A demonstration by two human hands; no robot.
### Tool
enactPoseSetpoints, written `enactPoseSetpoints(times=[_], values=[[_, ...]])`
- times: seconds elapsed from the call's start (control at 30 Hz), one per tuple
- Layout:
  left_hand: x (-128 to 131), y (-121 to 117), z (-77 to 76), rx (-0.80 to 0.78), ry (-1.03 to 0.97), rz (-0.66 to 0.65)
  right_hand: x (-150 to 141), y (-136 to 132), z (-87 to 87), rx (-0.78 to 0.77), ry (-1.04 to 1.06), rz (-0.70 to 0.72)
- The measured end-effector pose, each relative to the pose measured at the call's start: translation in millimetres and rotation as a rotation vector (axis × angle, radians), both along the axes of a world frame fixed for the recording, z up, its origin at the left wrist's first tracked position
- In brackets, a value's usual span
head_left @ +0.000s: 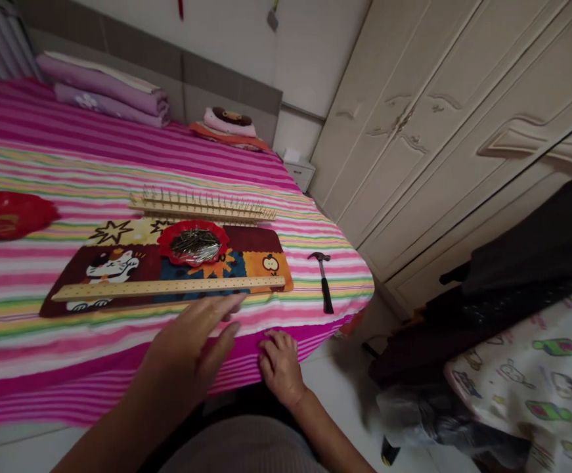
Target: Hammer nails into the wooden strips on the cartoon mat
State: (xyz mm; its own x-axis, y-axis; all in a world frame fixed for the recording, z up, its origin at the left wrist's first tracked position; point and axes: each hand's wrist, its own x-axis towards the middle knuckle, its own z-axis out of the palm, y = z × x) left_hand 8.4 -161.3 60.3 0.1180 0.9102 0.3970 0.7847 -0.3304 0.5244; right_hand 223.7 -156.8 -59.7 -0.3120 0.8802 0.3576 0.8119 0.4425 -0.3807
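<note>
Our left hand [187, 341] reaches forward, back upward, fingers together and pointing right, thumb spread wide, nothing in its grasp. Our right hand [282, 371] is at the edge of the bed [20, 355], fingers loosely bent; we cannot tell if it grips anything. Just beyond our left fingertips, the strip [167, 288], long, pale and dotted with holes, lies along the patterned mat's [261, 241] near side.
</note>
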Motion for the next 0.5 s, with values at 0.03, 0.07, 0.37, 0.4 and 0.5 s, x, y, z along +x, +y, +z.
enactPoseSetpoints(times=[0.03,0.07,0.37,0.4,0.5], values=[[-4,6,3.4,-0.005,0.025,0.003,1,0,0.4,0.012,0.022,-0.017],[-7,13,2.7,-0.017,0.056,0.007,3,0,0.8,0.027,0.043,-0.037],[-16,70,-52.9,-0.050,0.326,0.123,90,75,21.4,0.170,0.154,-0.350],[-16,75,-54.7,-0.041,0.344,0.136,101,88,23.4,0.172,0.149,-0.391],[-19,89,-59.9,-0.009,0.381,0.168,123,121,24.0,0.147,0.128,-0.496]])
